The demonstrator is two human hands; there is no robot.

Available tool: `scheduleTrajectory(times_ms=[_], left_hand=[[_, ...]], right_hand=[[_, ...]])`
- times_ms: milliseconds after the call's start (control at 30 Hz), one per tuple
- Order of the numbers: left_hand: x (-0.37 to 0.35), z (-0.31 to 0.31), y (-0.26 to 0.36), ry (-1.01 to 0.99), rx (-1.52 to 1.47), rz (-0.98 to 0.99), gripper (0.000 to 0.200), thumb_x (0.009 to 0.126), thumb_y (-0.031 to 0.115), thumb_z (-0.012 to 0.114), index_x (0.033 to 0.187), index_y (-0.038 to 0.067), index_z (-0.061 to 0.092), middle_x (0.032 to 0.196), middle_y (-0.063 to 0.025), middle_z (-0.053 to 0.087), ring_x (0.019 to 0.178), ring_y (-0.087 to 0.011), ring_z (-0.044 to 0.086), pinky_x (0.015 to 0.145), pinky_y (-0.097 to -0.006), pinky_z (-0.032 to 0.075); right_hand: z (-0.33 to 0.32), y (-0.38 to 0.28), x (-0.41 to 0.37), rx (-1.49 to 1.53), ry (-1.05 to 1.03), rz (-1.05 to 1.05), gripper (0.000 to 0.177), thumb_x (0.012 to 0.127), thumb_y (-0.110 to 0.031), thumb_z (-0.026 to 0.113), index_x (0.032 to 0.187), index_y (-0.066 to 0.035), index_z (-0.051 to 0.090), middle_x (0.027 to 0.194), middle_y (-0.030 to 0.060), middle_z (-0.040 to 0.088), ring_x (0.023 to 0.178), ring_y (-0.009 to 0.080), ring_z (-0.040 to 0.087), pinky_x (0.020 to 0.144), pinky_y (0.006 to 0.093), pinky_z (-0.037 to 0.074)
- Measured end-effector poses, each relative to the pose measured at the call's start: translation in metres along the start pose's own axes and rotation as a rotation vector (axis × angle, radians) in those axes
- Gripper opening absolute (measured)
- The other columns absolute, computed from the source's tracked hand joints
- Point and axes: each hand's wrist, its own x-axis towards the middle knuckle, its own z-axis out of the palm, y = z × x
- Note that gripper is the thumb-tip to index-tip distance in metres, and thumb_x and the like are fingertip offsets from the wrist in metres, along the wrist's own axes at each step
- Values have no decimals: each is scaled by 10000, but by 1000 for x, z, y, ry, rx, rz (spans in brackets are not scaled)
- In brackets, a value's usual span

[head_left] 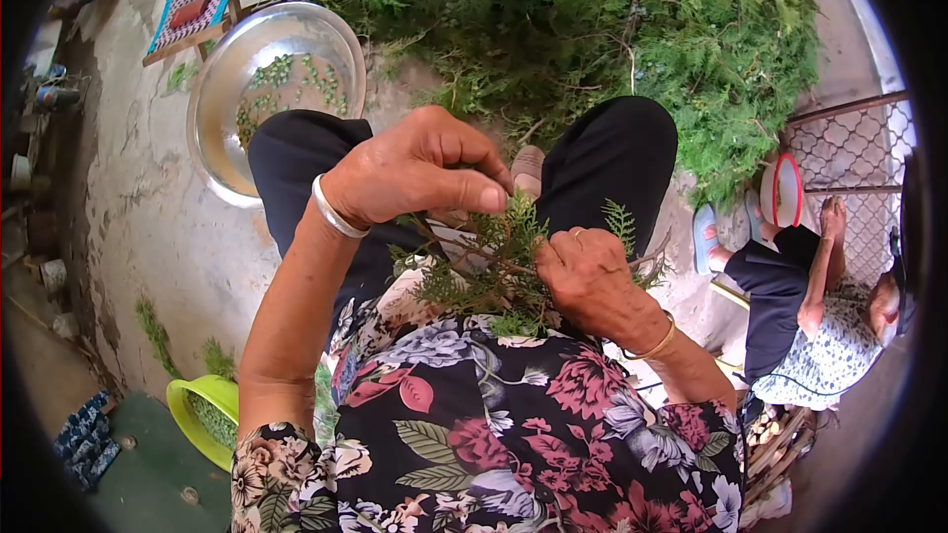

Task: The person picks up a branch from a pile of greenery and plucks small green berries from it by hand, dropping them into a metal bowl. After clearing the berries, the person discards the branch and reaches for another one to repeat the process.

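A leafy arborvitae sprig, green with a brown woody stem, is in front of my lap. My right hand, with a gold bangle at the wrist, is closed round its stem; leaves and bare twig stick out on both sides. My left hand, wearing a silver bangle, is just above the sprig's leaves. Its thumb and fingers are drawn together in a pinch; whatever is between the fingertips is hidden. Beyond my left knee stands a wide metal basin with small green cones scattered over its bottom.
A big heap of green branches covers the ground ahead. A small woven stool stands at upper left, a lime-green basin at lower left. Another person sits at right near a red-rimmed basin and a metal lattice.
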Motion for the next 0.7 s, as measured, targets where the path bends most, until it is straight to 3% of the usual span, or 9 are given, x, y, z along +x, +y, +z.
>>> scheduleTrajectory(times_ms=[33, 100, 233, 300, 433, 500, 600, 700], left_hand=[[1, 1, -3, 2, 0, -1, 308, 799, 250, 721, 852, -50, 674, 648, -10, 583, 602, -59, 481, 528, -237, 364], [4, 4, -9, 33, 272, 180, 261, 783, 187, 718, 846, -62, 670, 646, -13, 594, 585, -51, 483, 518, -231, 362], [-1, 12, -3, 105, 219, 55, 204, 756, 123, 708, 835, -62, 669, 667, -7, 603, 582, -41, 489, 519, -224, 372], [-3, 18, -7, 298, -5, -31, 181, 746, 96, 695, 832, -61, 665, 676, -7, 608, 595, -44, 507, 526, -211, 382], [-3, 22, -19, 443, -120, -38, 149, 771, 101, 677, 812, -41, 661, 654, 5, 589, 560, -39, 493, 481, -187, 352], [-4, 23, -19, 615, -449, -35, 67, 793, 90, 670, 787, 27, 646, 613, 23, 533, 473, -15, 411, 386, -179, 257], [-14, -23, -35, 637, -789, 218, 45, 846, 62, 611, 882, 67, 584, 652, 26, 504, 452, -36, 378, 386, -165, 252], [-46, -58, -27, 765, -742, 354, 232, 835, 43, 580, 1061, 23, 533, 720, -20, 542, 514, -49, 421, 400, -168, 282]], right_hand=[[1, 0, 0, 10, -1, 1, 126, 690, -117, 557, 783, -33, 548, 639, 44, 464, 590, 177, 510, 515, 309, 378], [1, -1, 1, 7, -2, -1, 125, 691, -116, 556, 784, -33, 548, 640, 44, 465, 592, 178, 512, 517, 307, 380], [3, -2, 1, 20, 10, 11, 126, 687, -110, 560, 786, -33, 549, 640, 49, 465, 591, 186, 515, 517, 312, 389], [1, 0, 1, 30, 17, 34, 127, 682, -105, 564, 786, -33, 548, 639, 52, 464, 589, 191, 516, 517, 316, 394], [-5, 1, 3, -4, 59, 88, 145, 667, -86, 570, 796, -21, 551, 641, 64, 469, 587, 204, 522, 515, 329, 407], [-5, 1, 0, 30, 10, 79, 177, 657, -79, 577, 819, -10, 562, 646, 68, 475, 591, 210, 527, 519, 331, 410], [1, 0, -12, 115, -34, 106, 249, 636, -66, 590, 873, 10, 580, 659, 74, 486, 604, 221, 535, 534, 336, 416], [5, 4, -21, 140, -11, 163, 308, 621, -56, 600, 920, 16, 592, 675, 77, 491, 621, 229, 540, 555, 339, 420]])
